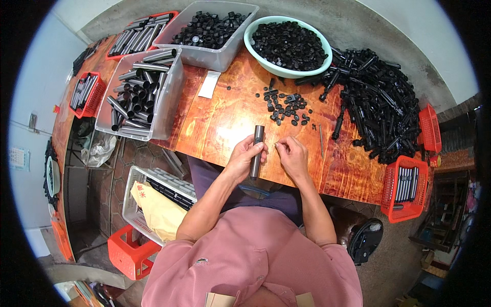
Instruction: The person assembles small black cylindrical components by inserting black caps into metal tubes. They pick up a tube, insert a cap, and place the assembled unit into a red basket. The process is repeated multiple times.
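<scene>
My left hand is wrapped round a dark, shiny metal tube, which stands nearly lengthwise to me over the table's front edge. Just right of it, apart from the tube, my right hand is closed with thumb and fingertips pinched together. Whatever those fingers hold, if anything, is too small or hidden to make out. Beyond both hands, small black plastic pieces lie scattered on the wooden table. A thin metal rod lies to the right of my right hand.
A clear bin of tubes, another bin of black rings and a pale green basin of small black parts stand behind. Assembled black pieces heap at right, near a red basket. A white crate sits at lower left.
</scene>
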A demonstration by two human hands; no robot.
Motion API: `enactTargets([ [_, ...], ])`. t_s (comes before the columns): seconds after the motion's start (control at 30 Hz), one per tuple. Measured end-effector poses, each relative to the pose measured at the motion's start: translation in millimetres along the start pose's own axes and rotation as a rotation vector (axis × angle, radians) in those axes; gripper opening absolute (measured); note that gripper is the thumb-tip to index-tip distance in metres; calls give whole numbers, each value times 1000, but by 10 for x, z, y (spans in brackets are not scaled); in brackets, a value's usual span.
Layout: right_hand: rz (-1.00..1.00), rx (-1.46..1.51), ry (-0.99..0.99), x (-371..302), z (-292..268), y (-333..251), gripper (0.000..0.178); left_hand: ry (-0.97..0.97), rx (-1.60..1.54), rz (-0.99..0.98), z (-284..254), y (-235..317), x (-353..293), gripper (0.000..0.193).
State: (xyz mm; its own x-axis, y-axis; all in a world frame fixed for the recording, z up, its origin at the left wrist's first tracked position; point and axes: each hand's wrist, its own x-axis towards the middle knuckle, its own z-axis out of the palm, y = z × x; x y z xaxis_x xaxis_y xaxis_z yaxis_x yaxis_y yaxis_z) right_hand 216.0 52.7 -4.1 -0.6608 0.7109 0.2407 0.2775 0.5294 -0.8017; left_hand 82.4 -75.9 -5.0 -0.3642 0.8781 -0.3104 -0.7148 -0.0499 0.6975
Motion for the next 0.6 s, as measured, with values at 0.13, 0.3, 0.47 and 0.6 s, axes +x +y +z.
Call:
enactTargets([
  [0.13, 2, 0, -2, 4, 9, 21, 11, 36, 89, 47, 47, 17, -24, 36],
  [0.3, -12, 6, 3, 3, 2, 15, 11, 43, 2, -46, 117, 105, -63, 36],
  [0.47, -9, 8, 6, 2, 2, 10, 11, 58, 61, -56, 76, 86, -55, 39],
  [0.6, 0, -8, -12, -10, 0, 14, 10, 80, 58, -25, 93, 67, -26, 37],
])
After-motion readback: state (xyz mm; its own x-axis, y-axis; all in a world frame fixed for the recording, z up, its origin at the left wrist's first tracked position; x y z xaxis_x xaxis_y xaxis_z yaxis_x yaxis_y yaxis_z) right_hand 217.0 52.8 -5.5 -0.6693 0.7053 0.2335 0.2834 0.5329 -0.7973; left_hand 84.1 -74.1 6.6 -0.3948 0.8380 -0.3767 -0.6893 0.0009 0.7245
